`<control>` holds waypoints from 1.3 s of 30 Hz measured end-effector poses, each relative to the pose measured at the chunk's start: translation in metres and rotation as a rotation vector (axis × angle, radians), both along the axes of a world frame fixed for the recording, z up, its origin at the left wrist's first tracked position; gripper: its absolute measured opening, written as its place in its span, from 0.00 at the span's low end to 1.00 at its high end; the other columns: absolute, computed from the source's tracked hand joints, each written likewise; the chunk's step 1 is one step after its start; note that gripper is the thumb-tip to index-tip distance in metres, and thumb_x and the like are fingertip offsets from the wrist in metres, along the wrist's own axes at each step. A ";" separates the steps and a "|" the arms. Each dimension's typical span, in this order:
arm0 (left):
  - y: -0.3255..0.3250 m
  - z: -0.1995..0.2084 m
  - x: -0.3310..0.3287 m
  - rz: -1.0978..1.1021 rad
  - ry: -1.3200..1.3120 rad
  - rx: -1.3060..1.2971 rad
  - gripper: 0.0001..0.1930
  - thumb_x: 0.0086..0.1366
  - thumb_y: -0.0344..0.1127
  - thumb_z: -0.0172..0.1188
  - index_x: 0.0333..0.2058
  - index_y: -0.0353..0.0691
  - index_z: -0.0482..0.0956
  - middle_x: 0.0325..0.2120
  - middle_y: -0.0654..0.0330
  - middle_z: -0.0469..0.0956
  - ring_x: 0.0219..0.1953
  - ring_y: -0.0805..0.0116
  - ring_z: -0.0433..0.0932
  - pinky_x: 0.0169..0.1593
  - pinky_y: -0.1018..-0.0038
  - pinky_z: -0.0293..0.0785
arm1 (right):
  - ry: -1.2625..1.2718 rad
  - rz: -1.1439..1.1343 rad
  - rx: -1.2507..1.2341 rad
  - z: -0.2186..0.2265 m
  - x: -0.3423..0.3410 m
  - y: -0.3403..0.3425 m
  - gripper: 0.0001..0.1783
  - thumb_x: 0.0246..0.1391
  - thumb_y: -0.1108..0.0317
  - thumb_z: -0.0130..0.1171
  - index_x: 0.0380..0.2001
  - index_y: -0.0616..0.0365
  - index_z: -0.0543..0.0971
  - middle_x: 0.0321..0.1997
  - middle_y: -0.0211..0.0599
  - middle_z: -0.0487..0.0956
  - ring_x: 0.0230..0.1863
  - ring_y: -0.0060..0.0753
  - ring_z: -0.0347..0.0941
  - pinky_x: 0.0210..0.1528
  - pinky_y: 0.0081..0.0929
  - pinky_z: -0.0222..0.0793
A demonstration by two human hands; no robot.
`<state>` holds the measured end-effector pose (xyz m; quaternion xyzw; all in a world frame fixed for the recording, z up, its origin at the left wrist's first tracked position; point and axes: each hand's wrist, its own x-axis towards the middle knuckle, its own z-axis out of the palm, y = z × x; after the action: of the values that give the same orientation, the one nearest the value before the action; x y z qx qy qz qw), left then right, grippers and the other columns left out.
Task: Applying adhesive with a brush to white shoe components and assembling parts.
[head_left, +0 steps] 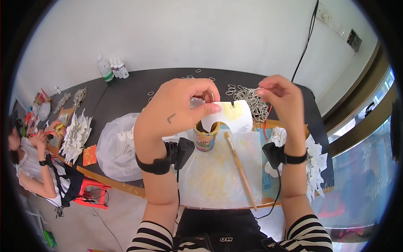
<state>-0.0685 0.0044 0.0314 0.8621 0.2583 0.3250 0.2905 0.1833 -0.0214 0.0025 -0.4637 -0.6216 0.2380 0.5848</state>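
Note:
My left hand (170, 105) pinches a white sheet piece (241, 122) with a curved cut-out and a yellowish smear along its upper edge. A metal ring (210, 95) shows by its curled fingers. To the right, thumb and fingers of my right hand (287, 94) are closed on a small metal ring (255, 90), just over a heap of silvery oval rings (254, 105). Below the white piece stands a stained cup (205, 142). A wooden-handled brush (240, 170) lies on a yellow-stained paper sheet (210, 180) in front of me.
White pieces (315, 168) are stacked at the right edge. Left of my left arm sits a filmy plastic bag (117, 151), with another stack of white pieces (76, 136) beyond. Bottles (105, 69) stand at the back. A co-worker (37, 168) sits at far left near a red stool (90, 191).

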 end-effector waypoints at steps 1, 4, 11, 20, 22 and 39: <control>-0.004 0.003 0.004 0.016 0.019 0.033 0.09 0.53 0.34 0.62 0.28 0.36 0.74 0.21 0.62 0.74 0.25 0.73 0.71 0.30 0.77 0.69 | 0.011 0.030 0.024 0.009 -0.002 -0.015 0.09 0.44 0.80 0.63 0.32 0.61 0.79 0.27 0.33 0.79 0.28 0.18 0.73 0.31 0.15 0.69; -0.016 0.003 0.018 0.073 0.092 0.064 0.09 0.53 0.34 0.62 0.28 0.36 0.74 0.20 0.60 0.74 0.24 0.70 0.72 0.31 0.75 0.69 | -0.049 0.096 0.154 0.021 -0.008 -0.043 0.10 0.42 0.82 0.62 0.32 0.61 0.80 0.27 0.33 0.79 0.28 0.19 0.74 0.30 0.15 0.69; -0.019 0.003 0.040 0.108 0.288 0.077 0.07 0.52 0.32 0.62 0.29 0.38 0.75 0.21 0.58 0.74 0.24 0.64 0.72 0.31 0.73 0.69 | -0.160 0.065 0.048 0.023 -0.018 -0.049 0.17 0.42 0.80 0.63 0.40 0.58 0.79 0.28 0.36 0.81 0.30 0.21 0.77 0.32 0.15 0.73; -0.013 -0.002 0.038 0.034 0.169 0.146 0.07 0.52 0.29 0.59 0.29 0.35 0.72 0.23 0.56 0.72 0.26 0.60 0.71 0.34 0.72 0.68 | -0.181 0.086 0.070 0.010 -0.020 -0.038 0.18 0.43 0.78 0.63 0.41 0.59 0.78 0.29 0.36 0.82 0.29 0.22 0.78 0.33 0.17 0.74; -0.011 -0.002 0.037 0.032 0.176 0.159 0.07 0.52 0.29 0.58 0.30 0.35 0.72 0.23 0.56 0.71 0.27 0.60 0.70 0.36 0.72 0.67 | -0.194 0.088 0.109 0.009 -0.019 -0.035 0.17 0.44 0.78 0.63 0.41 0.59 0.78 0.29 0.36 0.81 0.29 0.22 0.78 0.34 0.17 0.74; -0.006 0.000 0.036 -0.045 0.155 0.312 0.06 0.54 0.30 0.55 0.31 0.37 0.71 0.26 0.59 0.70 0.32 0.61 0.67 0.42 0.71 0.63 | -0.225 0.085 0.194 0.010 -0.020 -0.035 0.17 0.42 0.78 0.64 0.40 0.60 0.79 0.32 0.32 0.81 0.33 0.20 0.78 0.32 0.15 0.71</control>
<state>-0.0328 -0.0020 0.0316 0.9248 0.2068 0.2871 0.1397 0.1635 -0.0561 0.0127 -0.4019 -0.7225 0.1477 0.5428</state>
